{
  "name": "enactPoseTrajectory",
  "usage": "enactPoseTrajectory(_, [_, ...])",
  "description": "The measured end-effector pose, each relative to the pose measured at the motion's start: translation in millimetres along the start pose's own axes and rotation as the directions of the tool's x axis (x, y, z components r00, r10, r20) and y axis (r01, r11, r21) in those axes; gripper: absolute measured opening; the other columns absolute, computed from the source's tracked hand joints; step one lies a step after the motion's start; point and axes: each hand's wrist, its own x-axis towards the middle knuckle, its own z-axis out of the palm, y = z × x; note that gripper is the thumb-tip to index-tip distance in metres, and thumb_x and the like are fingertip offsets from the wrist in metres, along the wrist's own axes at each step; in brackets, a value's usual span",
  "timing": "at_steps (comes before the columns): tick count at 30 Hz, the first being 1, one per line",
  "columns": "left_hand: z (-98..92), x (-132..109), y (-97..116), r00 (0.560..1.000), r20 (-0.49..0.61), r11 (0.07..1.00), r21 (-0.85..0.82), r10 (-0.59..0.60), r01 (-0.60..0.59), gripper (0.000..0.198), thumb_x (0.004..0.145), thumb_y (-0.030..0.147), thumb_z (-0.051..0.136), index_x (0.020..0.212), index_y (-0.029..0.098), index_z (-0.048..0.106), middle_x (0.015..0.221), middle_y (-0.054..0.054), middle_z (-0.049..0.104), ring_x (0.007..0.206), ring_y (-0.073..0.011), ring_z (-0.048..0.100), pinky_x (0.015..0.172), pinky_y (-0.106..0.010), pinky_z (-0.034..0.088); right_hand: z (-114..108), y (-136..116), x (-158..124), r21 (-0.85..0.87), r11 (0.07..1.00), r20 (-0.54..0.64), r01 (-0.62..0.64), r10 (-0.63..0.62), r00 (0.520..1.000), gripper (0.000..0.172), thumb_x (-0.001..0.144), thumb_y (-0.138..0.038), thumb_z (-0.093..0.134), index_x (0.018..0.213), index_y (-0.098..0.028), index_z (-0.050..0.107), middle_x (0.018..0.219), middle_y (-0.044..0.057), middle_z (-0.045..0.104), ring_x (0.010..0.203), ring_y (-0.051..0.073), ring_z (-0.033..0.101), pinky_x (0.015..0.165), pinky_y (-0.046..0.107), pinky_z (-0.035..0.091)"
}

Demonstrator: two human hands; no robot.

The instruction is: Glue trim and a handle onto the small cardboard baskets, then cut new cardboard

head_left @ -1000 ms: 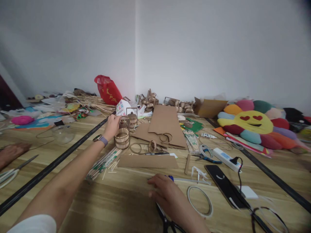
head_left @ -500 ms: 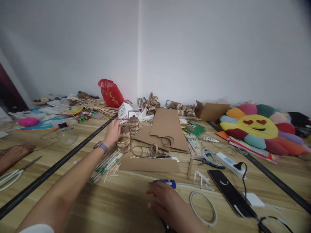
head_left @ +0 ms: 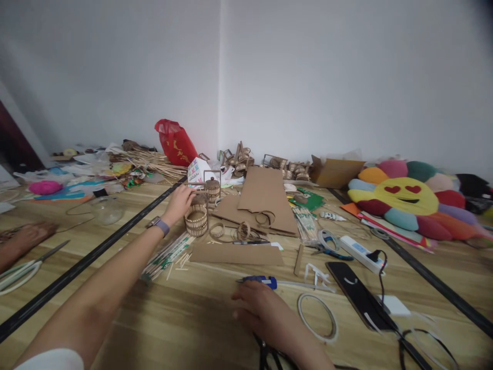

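My left hand [head_left: 179, 202] reaches forward with its fingers closed at the left side of a small round basket [head_left: 196, 221] of light sticks and brown bands with a tall square handle. The fingers cover part of that handle. Close behind is a similar lidded basket [head_left: 212, 191]. My right hand [head_left: 258, 306] is curled at a blue hot glue gun [head_left: 262, 281], its fingers round the hidden grip. The nozzle points left, and a pale glue stick [head_left: 304, 285] extends to the right. A cardboard strip [head_left: 236, 254] lies beyond it.
Bundled sticks [head_left: 167, 259] lie left of the strip; cardboard sheets [head_left: 264, 192] lie behind. On the right are a tape roll [head_left: 334, 318], a phone [head_left: 358, 293], a power strip [head_left: 362, 254] and a flower cushion [head_left: 408, 198]. Scissors [head_left: 31, 267] lie left, near another person's foot [head_left: 29, 239].
The view has shifted slightly, so most things sit a little higher in the picture. Both hands stay by the same things, and more black cord shows below my right hand.
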Motion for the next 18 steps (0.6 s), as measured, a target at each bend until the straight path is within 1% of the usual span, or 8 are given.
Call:
enactPoseTrajectory(3, [-5.7,6.0,2.9,1.0,0.008,1.0,-0.007,0.014,-0.014,0.02,0.093,0.023,0.047,0.098,0.019,0.065,0.095,-0.01,0.062,0.098,-0.029,0.056,0.092,-0.044,0.047,1.4,12.1,29.3,-0.141,0.99,-0.032,0.017,-0.021,0.999,0.025,0.093,-0.02,0.061,0.115,-0.017,0.07,0.112,0.009,0.073,0.107,0.022,0.066,0.092,0.028,0.048])
enactPoseTrajectory(4, [-8.1,7.8,3.9,1.0,0.008,1.0,-0.009,0.017,-0.017,0.02,0.093,0.023,0.047,0.098,0.019,0.065,0.095,-0.01,0.061,0.098,-0.0288,0.056,0.093,-0.044,0.047,1.9,17.4,43.9,-0.224,0.975,-0.041,0.005,-0.015,0.999,0.027,0.094,-0.021,0.059,0.119,-0.016,0.068,0.116,0.01,0.072,0.109,0.022,0.065,0.093,0.029,0.047])
enactPoseTrajectory(6, [-13.3,11.2,5.7,1.0,0.003,1.0,-0.015,0.02,-0.02,0.02,0.092,0.023,0.047,0.098,0.019,0.066,0.095,-0.01,0.061,0.098,-0.0282,0.056,0.093,-0.043,0.047,3.2,28.4,77.2,-0.277,0.961,-0.05,-0.019,0.006,0.999,0.027,0.093,-0.022,0.06,0.118,-0.012,0.067,0.122,0.016,0.069,0.115,0.026,0.061,0.099,0.034,0.045])
enactPoseTrajectory(8, [-18.9,14.2,7.8,1.0,-0.007,1.0,-0.018,0.02,-0.02,0.02,0.092,0.023,0.048,0.098,0.018,0.066,0.094,-0.009,0.061,0.097,-0.0276,0.056,0.092,-0.043,0.047,5.7,38.7,110.1,-0.315,0.948,-0.061,-0.036,0.017,0.998,0.038,0.093,-0.025,0.062,0.128,-0.011,0.061,0.136,0.019,0.06,0.126,0.029,0.054,0.105,0.038,0.041])
enactPoseTrajectory(9, [-21.8,15.6,8.9,1.0,-0.013,1.0,-0.018,0.019,-0.019,0.02,0.092,0.023,0.048,0.099,0.018,0.066,0.094,-0.009,0.06,0.096,-0.0274,0.055,0.092,-0.043,0.048,7.5,43.2,124.8,-0.331,0.943,-0.06,-0.038,0.019,0.998,0.044,0.093,-0.026,0.062,0.134,-0.013,0.056,0.144,0.019,0.055,0.13,0.029,0.05,0.107,0.039,0.039])
enactPoseTrajectory(11, [-27.4,18.3,11.8,1.0,-0.024,1.0,-0.017,0.02,-0.02,0.02,0.093,0.024,0.048,0.099,0.018,0.066,0.093,-0.009,0.06,0.096,-0.0272,0.055,0.091,-0.042,0.048,12.5,50.3,148.0,-0.361,0.931,-0.06,-0.056,0.037,0.998,0.047,0.094,-0.026,0.06,0.139,-0.015,0.051,0.149,0.018,0.05,0.133,0.029,0.048,0.107,0.04,0.039])
enactPoseTrajectory(14, [-34.1,21.9,17.1,0.999,-0.029,0.999,-0.02,0.03,-0.03,0.02,0.093,0.024,0.05,0.1,0.018,0.067,0.094,-0.008,0.06,0.098,-0.027,0.055,0.091,-0.041,0.048,21.4,57.1,165.4,-0.404,0.911,-0.044,-0.079,0.067,0.997,0.04,0.097,-0.03,0.056,0.132,-0.013,0.058,0.137,0.02,0.06,0.125,0.031,0.054,0.103,0.043,0.041])
enactPoseTrajectory(18, [-34.7,26.5,24.2,0.999,-0.031,0.999,-0.035,0.035,-0.036,0.02,0.092,0.023,0.05,0.102,0.018,0.067,0.098,-0.009,0.06,0.1,-0.0276,0.056,0.092,-0.041,0.047,27.9,61.9,157.6,-0.448,0.891,-0.017,-0.068,0.067,0.998,0.031,0.098,-0.031,0.054,0.115,-0.011,0.068,0.124,0.02,0.065,0.12,0.031,0.057,0.1,0.041,0.042])
